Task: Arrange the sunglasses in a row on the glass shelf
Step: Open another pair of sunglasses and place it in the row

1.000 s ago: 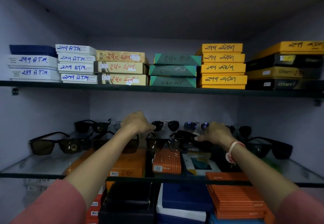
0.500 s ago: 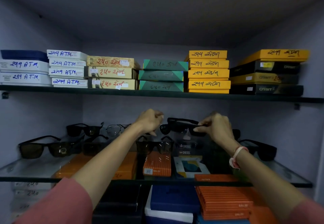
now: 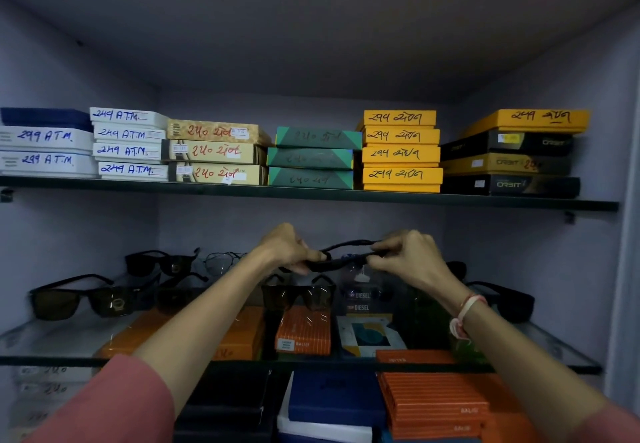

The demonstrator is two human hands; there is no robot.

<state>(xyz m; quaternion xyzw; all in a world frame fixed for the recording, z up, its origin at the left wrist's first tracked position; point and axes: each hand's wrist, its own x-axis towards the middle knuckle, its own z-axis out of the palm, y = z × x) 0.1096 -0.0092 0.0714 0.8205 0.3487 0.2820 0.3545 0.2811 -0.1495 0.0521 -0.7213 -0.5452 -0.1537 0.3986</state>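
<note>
Both hands hold one pair of black sunglasses in the air above the middle of the glass shelf. My left hand grips its left end and my right hand grips its right end. A small white tag hangs below the pair. Several other dark sunglasses stand on the shelf: a large brown-lensed pair at the left, a pair at the centre front, a black pair at the right, and more behind, partly hidden by my arms.
The upper shelf carries stacks of labelled white, tan, green, yellow and black boxes. Orange and blue boxes lie under the glass shelf. Lilac cabinet walls close in left, right and behind.
Both hands lifted the black sunglasses from the shelf's middle and now hold them higher, tilted flatter, with the hands close to each end. The camera view has risen slightly.
</note>
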